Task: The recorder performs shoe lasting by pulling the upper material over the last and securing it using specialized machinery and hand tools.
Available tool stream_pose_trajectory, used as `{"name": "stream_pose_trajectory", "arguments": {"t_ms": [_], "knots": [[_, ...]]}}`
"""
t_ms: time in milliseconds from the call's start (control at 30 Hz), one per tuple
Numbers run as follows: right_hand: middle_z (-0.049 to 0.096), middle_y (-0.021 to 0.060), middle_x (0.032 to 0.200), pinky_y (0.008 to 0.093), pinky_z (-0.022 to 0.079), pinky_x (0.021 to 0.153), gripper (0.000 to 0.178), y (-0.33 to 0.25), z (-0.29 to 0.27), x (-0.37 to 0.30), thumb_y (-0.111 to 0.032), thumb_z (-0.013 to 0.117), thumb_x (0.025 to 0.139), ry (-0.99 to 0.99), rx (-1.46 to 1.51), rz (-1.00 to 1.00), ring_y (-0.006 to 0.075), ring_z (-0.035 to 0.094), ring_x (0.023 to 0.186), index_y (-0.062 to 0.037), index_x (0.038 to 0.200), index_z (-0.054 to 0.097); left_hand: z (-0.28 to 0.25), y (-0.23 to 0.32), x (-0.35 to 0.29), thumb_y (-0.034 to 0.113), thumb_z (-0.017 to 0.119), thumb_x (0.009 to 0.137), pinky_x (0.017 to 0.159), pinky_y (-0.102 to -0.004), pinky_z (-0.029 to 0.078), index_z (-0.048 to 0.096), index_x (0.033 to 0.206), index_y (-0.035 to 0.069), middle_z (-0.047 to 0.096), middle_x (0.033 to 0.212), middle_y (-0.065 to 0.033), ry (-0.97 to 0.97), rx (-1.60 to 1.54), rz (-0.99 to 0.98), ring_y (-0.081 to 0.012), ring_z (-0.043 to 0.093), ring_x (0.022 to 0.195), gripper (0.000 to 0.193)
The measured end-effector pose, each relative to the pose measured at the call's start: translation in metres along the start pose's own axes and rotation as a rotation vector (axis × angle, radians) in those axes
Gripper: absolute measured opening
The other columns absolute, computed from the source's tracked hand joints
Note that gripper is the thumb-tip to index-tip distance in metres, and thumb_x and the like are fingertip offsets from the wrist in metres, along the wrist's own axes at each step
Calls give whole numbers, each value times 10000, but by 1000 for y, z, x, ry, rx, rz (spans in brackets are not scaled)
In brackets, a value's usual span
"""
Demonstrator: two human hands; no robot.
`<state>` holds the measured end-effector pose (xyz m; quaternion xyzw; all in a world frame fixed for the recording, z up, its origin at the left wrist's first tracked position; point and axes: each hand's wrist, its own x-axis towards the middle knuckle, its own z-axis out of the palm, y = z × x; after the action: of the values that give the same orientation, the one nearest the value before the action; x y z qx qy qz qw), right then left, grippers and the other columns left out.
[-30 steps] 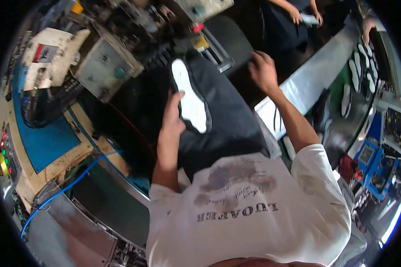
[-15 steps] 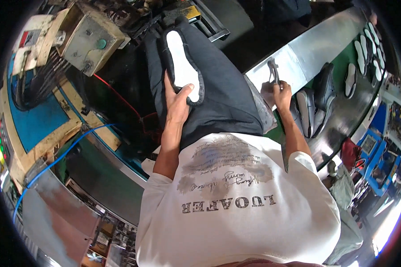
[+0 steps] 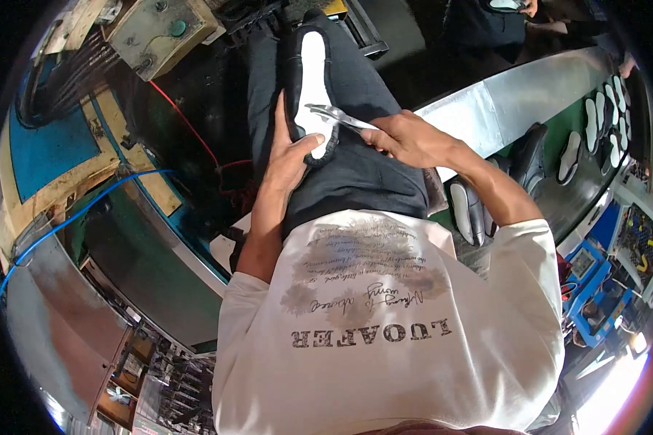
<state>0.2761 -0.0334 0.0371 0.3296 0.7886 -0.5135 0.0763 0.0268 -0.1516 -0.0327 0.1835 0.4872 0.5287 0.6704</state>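
A black shoe (image 3: 313,72) rests bottom up on my lap, its white sole side facing me and the gathered black edge of the upper around it. My left hand (image 3: 289,161) grips its near end, with the thumb pressed on the white surface and the fingers along the side. In my right hand (image 3: 411,138) is a pair of metal pincers (image 3: 339,118), the fingers closed round the handles. The head of the pincers lies over the shoe's white middle; whether it touches is hard to tell.
On the right runs a metal-edged bench (image 3: 479,109) with a green belt. Black shoes (image 3: 466,210) lie on it by my right forearm, and several white-soled ones (image 3: 608,116) farther along. A machine box (image 3: 163,32) and a blue hose (image 3: 87,206) are at left. Another person (image 3: 486,25) sits beyond.
My right hand has lifted the pincers from the metal bench and brought them left over the shoe. My left hand keeps its hold on the shoe. More of the other person shows.
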Motion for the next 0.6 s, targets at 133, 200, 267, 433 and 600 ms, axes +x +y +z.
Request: {"name": "stream_pose_trajectory", "arguments": {"t_ms": [133,200,267,433,600], "knots": [[680,233,820,517,547,734,574,-8,0,19,-418,488,1185,-53,-79,-21,407,687,755,73,972,695,-1,-6,0,-105,687,896,1237,-385,402,104,1792,152,339,1726,-152,-2,79,26,-279,429,1535,1100],[653,244,791,539,525,702,561,-5,0,20,-409,508,1180,84,-155,-192,446,654,726,63,927,675,-1,-7,0,-107,684,898,1243,-386,395,99,1793,156,335,1730,-153,-7,82,28,-281,423,1543,1101],[685,271,831,558,546,754,560,1,0,18,-413,517,1171,78,-223,-129,486,682,800,62,932,692,0,-5,0,-109,682,901,1249,-388,387,95,1795,159,332,1734,-154,-6,81,36,-283,416,1550,1103],[671,261,828,543,544,714,539,21,-1,21,-380,532,1168,80,-329,-120,479,678,774,66,898,667,2,9,7,93,620,1090,1266,-406,386,68,1797,168,327,1748,-157,-123,-323,-70,-303,402,1570,900],[702,274,899,547,566,781,495,25,-9,21,-370,534,1165,161,-396,-207,470,705,832,74,1062,725,13,-3,11,240,538,1156,1288,-423,352,223,1765,80,396,1719,-171,41,89,129,-296,442,1545,704]]}}
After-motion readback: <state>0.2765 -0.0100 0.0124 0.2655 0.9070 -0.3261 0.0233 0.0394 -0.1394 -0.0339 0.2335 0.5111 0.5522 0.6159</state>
